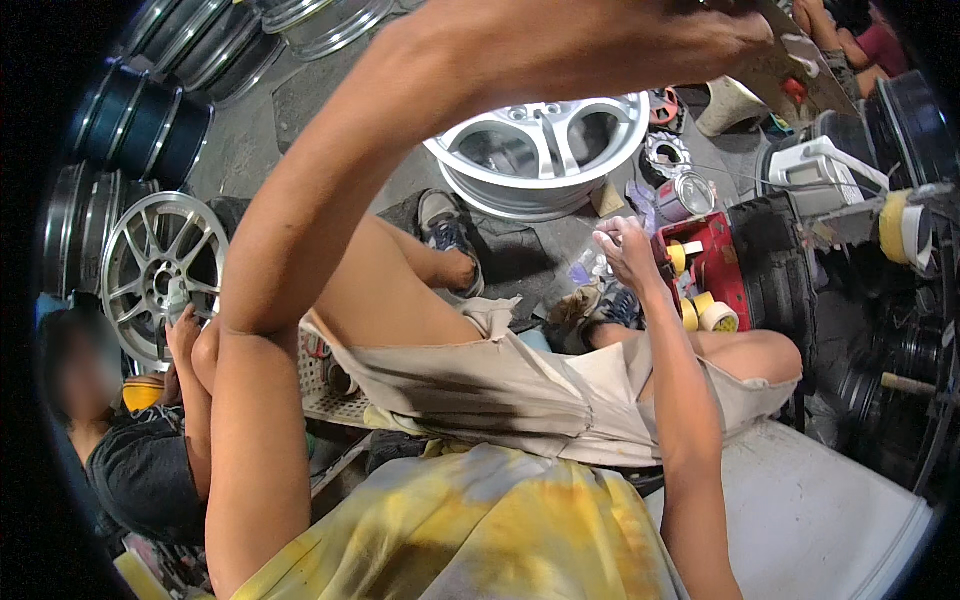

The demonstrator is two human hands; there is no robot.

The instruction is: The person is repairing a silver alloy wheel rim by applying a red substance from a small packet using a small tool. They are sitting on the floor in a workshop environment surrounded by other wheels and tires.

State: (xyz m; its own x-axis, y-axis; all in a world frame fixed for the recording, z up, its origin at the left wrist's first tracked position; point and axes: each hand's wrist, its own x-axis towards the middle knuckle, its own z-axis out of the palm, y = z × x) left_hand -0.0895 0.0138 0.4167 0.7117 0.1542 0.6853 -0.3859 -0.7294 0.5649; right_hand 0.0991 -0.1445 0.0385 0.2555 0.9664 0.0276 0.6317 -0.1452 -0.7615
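My left arm arches across the top of the view. At the upper edge my left hand (735, 42) is closed at the side of a flat brown board (822, 88) bearing a white smear and a red dab; most of its fingers are hidden. My right hand (632, 258) is raised above the floor beside a red crate, fingers curled and their tips whitened. Whatever they pinch, if anything, is too small to make out. In front of my legs lies a silver alloy wheel (530, 197), partly covered by my left forearm.
The red crate (735, 262) holds yellow tape rolls (718, 317). A can (690, 197) stands behind it. At right are black tyres or rims and a white-grey appliance (820, 172). A person (145, 470) at left handles a spoked wheel (160, 240). Stacked rims (140, 120) line the upper left.
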